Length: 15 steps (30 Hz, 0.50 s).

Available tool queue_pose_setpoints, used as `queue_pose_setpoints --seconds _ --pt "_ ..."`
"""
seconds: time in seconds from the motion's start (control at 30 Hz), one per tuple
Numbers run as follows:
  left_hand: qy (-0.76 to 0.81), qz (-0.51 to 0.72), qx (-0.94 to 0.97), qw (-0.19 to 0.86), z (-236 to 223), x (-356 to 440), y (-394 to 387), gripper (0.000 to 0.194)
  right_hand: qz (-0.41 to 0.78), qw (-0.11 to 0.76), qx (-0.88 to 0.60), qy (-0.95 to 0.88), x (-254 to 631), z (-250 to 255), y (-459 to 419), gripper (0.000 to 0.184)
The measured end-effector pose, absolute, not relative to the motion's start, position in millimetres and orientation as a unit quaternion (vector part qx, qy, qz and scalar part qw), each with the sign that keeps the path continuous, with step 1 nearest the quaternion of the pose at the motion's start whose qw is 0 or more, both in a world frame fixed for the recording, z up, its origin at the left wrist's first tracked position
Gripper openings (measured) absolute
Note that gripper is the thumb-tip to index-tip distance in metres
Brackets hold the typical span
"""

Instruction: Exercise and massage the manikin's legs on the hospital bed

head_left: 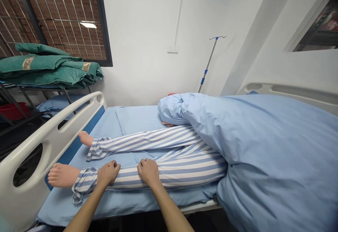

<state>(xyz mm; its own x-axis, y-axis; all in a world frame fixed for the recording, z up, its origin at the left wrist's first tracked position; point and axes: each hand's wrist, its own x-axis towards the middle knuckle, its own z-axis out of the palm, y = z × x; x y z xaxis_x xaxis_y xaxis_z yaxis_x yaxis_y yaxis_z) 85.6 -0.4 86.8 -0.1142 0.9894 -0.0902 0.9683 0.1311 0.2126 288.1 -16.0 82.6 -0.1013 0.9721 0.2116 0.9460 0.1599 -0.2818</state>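
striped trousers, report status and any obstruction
Left hand, right hand both on near trouser leg. Striped trousers lengthwise on bed. Blue quilt covers their upper end.

Open passage above the blue-and-white striped fabric trousers [182,172], bounded footward by the cream moulded-plastic footboard [51,147] and headward by the bulky light-blue cloth quilt [264,144].

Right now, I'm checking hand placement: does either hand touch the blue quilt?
No, the left hand and right hand rest on the nearer trouser leg.
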Motion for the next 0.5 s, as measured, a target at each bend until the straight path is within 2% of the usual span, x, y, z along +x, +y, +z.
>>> queue_pose_setpoints --seconds 0.1,0.2,0.3,0.4,0.5 --pt "0.742 0.078 0.655 0.115 88 85 0 0.033 0.038 0.168 -0.651 -0.739 288 87 -18 0.031" --pt "0.706 0.176 0.676 0.115 90 77 -4 0.027 0.039 0.156 -0.658 -0.736 287 91 -20 0.031" --pt "0.684 0.306 0.661 0.028 89 57 -23 0.023 0.037 0.150 -0.656 -0.739 286 93 -21 0.031" --pt "0.749 0.370 0.547 -0.059 79 29 -54 0.025 0.035 0.158 -0.650 -0.742 287 92 -20 0.031" --pt "0.840 0.387 0.375 -0.058 62 4 -80 0.040 0.035 0.165 -0.648 -0.743 288 89 -20 0.031"
